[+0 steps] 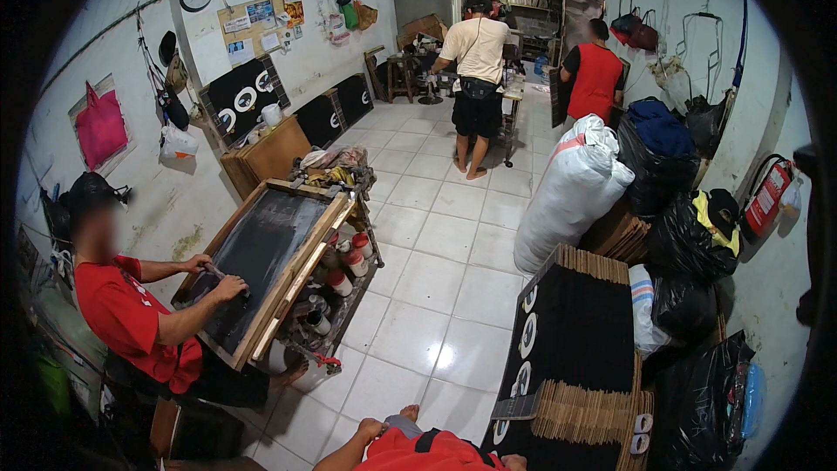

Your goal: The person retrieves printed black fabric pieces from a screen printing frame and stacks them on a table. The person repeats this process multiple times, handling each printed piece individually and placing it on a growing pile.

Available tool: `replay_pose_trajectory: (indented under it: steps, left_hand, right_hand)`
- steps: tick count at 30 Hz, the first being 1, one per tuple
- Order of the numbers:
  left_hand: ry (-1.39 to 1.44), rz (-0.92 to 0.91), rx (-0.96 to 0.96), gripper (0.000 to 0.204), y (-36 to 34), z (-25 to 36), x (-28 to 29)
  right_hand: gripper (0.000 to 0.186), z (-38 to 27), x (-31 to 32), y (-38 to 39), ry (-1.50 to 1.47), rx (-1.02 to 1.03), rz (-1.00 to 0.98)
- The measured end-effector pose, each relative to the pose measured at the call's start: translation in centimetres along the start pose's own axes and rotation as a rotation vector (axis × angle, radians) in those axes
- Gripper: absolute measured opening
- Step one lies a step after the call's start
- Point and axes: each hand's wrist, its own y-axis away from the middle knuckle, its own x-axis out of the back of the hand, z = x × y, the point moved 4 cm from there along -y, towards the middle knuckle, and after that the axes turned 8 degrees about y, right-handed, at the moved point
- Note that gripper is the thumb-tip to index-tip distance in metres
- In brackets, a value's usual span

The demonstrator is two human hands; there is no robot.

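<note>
At the lower edge, my left hand point(371, 429) hangs beside my red shirt point(427, 452), its fingers curled in; whether anything is inside them does not show. Close by it are my grey trouser leg point(403, 424) and the toes of my bare foot point(411, 412). Only a sliver of my right hand point(514, 462) appears at the bottom, its fingers hidden. It is nearest to a tall stack of black printed panels point(575, 331) with brown, layered edges, which stands to my right.
On the left, a person in red point(131, 323) grips a squeegee point(218, 274) over a wooden screen frame point(266, 244). Paint jars point(340, 281) stand below. Two people point(478, 52) point(595, 78) work farther back. A white sack point(571, 192) and black bags point(689, 235) line the right wall.
</note>
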Motion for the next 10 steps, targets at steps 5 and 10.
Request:
replay_pose_trajectory:
  steps: [5, 10]
  left_hand:
    - [-0.014, 0.051, 0.028, 0.028, -1.1, -1.9, 0.2]
    - [-0.359, 0.044, -0.174, 0.038, -4.9, -6.0, 0.7]
  right_hand:
    - [0.021, -2.1, 2.3, 1.8, -0.158, -0.004, -0.027]
    - [0.016, -3.4, 2.7, 2.4, -0.671, -0.167, -0.179]
